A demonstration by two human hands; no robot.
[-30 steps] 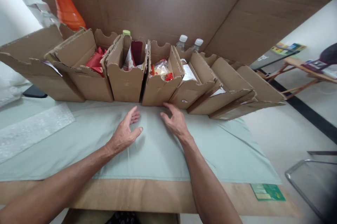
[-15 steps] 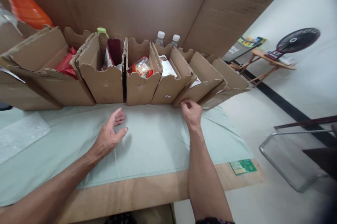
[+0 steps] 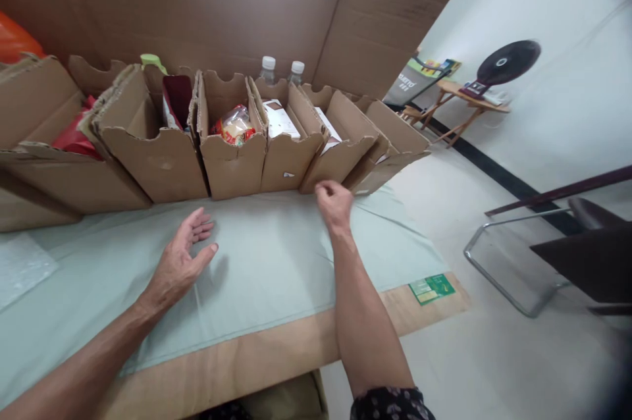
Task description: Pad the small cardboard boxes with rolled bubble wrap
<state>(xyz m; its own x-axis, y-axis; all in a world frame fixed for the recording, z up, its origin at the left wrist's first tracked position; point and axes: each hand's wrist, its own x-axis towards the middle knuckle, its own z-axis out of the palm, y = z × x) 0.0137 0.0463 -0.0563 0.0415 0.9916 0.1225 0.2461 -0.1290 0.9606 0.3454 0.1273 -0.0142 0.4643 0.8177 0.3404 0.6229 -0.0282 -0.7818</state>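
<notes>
My left hand (image 3: pixel 180 259) hovers over the pale green cloth (image 3: pixel 257 255), palm turned inward, fingers apart, holding nothing. My right hand (image 3: pixel 336 204) is closed, fingertips curled together, close to the lower front of a cardboard bin (image 3: pixel 338 166); whether it touches the bin or holds something small I cannot make out. That bin has a white box (image 3: pixel 328 128) in it. To its left, another bin (image 3: pixel 286 166) contains a white carton (image 3: pixel 281 119). Further left, a bin (image 3: pixel 232 170) holds a red and clear food packet (image 3: pixel 236 125).
More bins stand leftward, with a dark red package (image 3: pixel 176 101) and a red bag (image 3: pixel 76 137). Two white-capped bottles (image 3: pixel 267 68) rise behind the row, before a cardboard panel (image 3: pixel 247 5). A green card (image 3: pixel 432 289) lies at the table's right edge. A chair (image 3: pixel 582 249) and fan (image 3: pixel 508 63) are rightward.
My view has swung to the right, so the bins appear further left. Both hands keep nearly the same pose; the right stays by the bin's lower front.
</notes>
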